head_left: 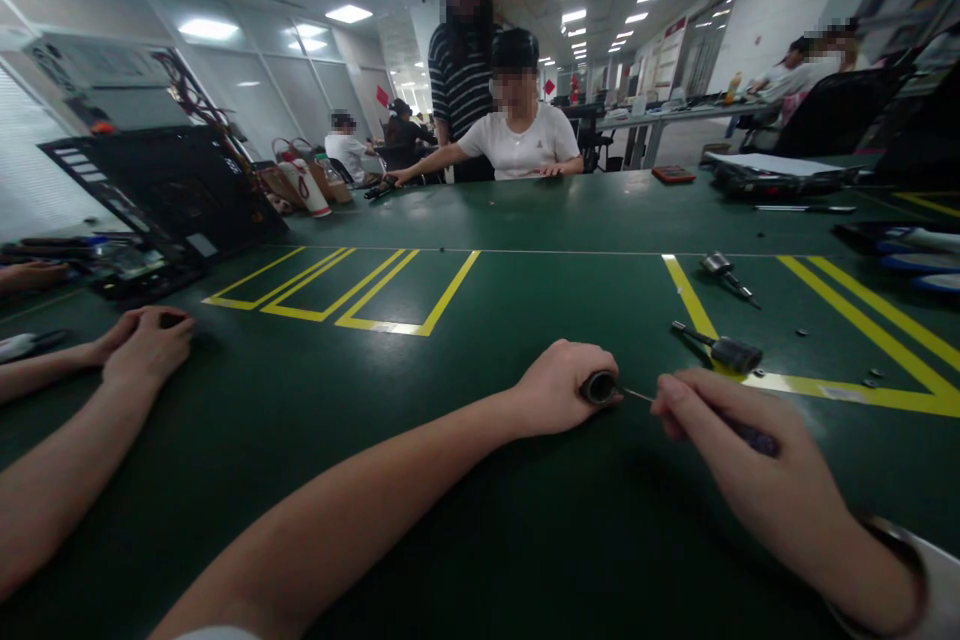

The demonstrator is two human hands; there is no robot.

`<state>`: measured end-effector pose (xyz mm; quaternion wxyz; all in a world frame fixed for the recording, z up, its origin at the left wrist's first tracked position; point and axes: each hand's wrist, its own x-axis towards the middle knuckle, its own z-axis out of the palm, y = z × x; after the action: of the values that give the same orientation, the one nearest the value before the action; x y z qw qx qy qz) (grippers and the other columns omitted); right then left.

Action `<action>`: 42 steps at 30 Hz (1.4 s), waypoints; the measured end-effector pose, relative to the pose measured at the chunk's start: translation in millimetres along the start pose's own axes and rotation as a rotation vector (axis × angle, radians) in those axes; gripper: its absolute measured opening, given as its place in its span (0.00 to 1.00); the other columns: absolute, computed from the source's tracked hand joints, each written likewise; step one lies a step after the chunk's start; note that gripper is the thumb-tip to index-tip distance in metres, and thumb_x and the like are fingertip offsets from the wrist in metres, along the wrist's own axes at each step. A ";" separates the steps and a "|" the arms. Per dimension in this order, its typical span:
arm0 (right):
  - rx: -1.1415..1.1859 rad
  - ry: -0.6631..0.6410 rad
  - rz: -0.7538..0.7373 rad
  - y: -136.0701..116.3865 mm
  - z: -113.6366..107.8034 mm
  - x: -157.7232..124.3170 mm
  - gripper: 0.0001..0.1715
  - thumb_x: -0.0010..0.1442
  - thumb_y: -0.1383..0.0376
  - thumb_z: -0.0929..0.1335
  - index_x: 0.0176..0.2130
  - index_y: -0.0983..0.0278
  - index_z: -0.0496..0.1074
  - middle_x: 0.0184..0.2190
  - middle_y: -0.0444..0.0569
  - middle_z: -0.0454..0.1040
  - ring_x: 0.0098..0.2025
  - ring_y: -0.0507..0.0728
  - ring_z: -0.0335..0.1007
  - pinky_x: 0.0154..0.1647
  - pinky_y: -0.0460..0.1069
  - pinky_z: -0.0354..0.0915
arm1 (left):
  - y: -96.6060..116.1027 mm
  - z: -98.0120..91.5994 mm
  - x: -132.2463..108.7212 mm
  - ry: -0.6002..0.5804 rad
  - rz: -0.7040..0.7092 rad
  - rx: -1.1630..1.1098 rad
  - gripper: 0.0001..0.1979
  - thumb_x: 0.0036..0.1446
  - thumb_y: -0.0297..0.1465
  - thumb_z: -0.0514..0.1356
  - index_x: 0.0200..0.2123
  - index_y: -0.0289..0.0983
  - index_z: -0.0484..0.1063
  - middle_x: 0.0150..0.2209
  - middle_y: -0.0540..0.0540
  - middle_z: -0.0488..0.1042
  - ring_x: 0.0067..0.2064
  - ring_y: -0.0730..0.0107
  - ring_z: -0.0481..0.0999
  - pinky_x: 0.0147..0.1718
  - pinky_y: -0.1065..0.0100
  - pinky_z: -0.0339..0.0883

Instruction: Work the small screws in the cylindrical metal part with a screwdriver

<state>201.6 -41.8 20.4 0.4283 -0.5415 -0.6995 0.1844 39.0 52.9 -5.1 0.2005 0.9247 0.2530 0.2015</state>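
My left hand (564,388) is closed around a dark hollow cylindrical part (600,387), its round open end turned towards me. In my right hand (757,460) is a thin-shafted screwdriver (757,438) with a dark handle. Its slim shaft points left and reaches the side of the cylinder; whether the tip is inside I cannot tell. Just beyond my right hand lies a dark metal cylinder with a narrow shaft (735,354). Farther back rests a similar silvery piece (718,265) with a thin pointed end.
Yellow tape (427,320) marks boxes on the green table (450,520). Small nuts or rings (874,375) lie at right, near blue-and-white handled tools (915,260). A co-worker's hands (146,345) are at left, before a black open-frame device (172,190). Another person (525,135) sits opposite.
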 end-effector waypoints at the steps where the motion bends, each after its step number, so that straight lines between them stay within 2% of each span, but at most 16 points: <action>1: 0.033 0.001 0.066 2.0 -0.3 1.1 0.20 0.61 0.58 0.60 0.22 0.62 0.67 0.17 0.43 0.68 0.21 0.52 0.65 0.20 0.47 0.59 | 0.2 -0.4 0.2 -0.001 -0.012 -0.004 0.07 0.53 0.33 0.59 0.30 0.35 0.66 0.29 0.51 0.69 0.32 0.74 0.69 0.34 0.71 0.58; 4: 0.099 0.020 0.164 5.2 -0.4 2.1 0.20 0.61 0.56 0.60 0.22 0.61 0.67 0.19 0.44 0.69 0.23 0.54 0.67 0.21 0.47 0.61 | 0.7 -1.1 0.4 0.001 -0.044 -0.008 0.08 0.53 0.34 0.59 0.29 0.35 0.66 0.29 0.52 0.69 0.32 0.74 0.69 0.34 0.70 0.59; 10: 0.054 0.050 -0.016 -3.6 -0.4 -4.4 0.17 0.59 0.60 0.61 0.22 0.61 0.67 0.19 0.44 0.69 0.21 0.53 0.66 0.21 0.48 0.60 | -0.1 1.1 -1.1 0.035 -0.076 -0.061 0.07 0.53 0.33 0.59 0.29 0.36 0.65 0.29 0.51 0.69 0.31 0.74 0.68 0.34 0.70 0.60; 15: 0.078 0.035 -0.033 -8.6 -0.7 -4.7 0.16 0.60 0.60 0.61 0.23 0.61 0.68 0.18 0.43 0.68 0.21 0.53 0.66 0.20 0.47 0.60 | -1.8 2.6 -1.1 0.030 -0.071 -0.059 0.06 0.52 0.32 0.59 0.29 0.36 0.65 0.29 0.51 0.70 0.31 0.74 0.68 0.35 0.70 0.59; 19: 0.144 -0.009 0.062 -1.4 0.4 -2.7 0.18 0.59 0.58 0.61 0.22 0.61 0.68 0.18 0.44 0.68 0.21 0.53 0.65 0.21 0.47 0.59 | -0.5 0.6 -0.9 0.006 -0.034 -0.035 0.05 0.51 0.31 0.60 0.29 0.35 0.66 0.29 0.51 0.70 0.32 0.74 0.68 0.36 0.70 0.58; 24: 0.351 0.041 0.254 14.8 -0.4 -2.0 0.19 0.58 0.54 0.63 0.22 0.61 0.69 0.21 0.46 0.68 0.23 0.54 0.63 0.21 0.48 0.60 | 1.8 -1.3 -0.8 0.001 -0.041 -0.030 0.06 0.53 0.32 0.59 0.30 0.35 0.66 0.30 0.51 0.70 0.32 0.74 0.69 0.36 0.69 0.60; 28: 0.448 0.076 0.310 17.3 -1.3 -1.1 0.20 0.56 0.52 0.64 0.21 0.61 0.69 0.20 0.46 0.67 0.23 0.55 0.62 0.21 0.49 0.59 | 1.7 -1.4 -0.5 0.005 -0.045 -0.041 0.06 0.53 0.32 0.59 0.29 0.35 0.66 0.30 0.51 0.70 0.32 0.74 0.69 0.36 0.69 0.60; 33: 0.366 0.121 0.201 14.2 -1.3 -2.6 0.19 0.59 0.54 0.62 0.22 0.60 0.69 0.22 0.47 0.68 0.25 0.55 0.63 0.21 0.49 0.59 | 1.4 -1.2 -0.1 -0.024 -0.063 -0.034 0.07 0.52 0.33 0.60 0.30 0.35 0.66 0.30 0.51 0.71 0.33 0.73 0.69 0.36 0.69 0.60; 39: 0.067 0.017 -0.074 -2.9 -0.2 -5.0 0.17 0.58 0.59 0.63 0.21 0.61 0.67 0.17 0.44 0.64 0.20 0.53 0.60 0.21 0.49 0.56 | 2.1 0.1 -0.7 -0.017 0.015 0.040 0.06 0.53 0.32 0.59 0.30 0.36 0.67 0.29 0.50 0.71 0.34 0.72 0.69 0.36 0.68 0.58; 42: 0.130 -0.008 0.045 -0.9 0.7 -2.6 0.18 0.59 0.57 0.63 0.22 0.61 0.68 0.18 0.44 0.66 0.21 0.53 0.62 0.22 0.49 0.57 | 3.1 -1.2 -0.5 0.002 0.001 0.063 0.06 0.53 0.33 0.59 0.30 0.35 0.66 0.29 0.51 0.71 0.34 0.71 0.70 0.38 0.66 0.57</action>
<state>200.6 -44.3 19.6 0.4557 -0.5272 -0.6755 0.2411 39.2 50.5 -2.8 0.1709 0.9305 0.2592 0.1945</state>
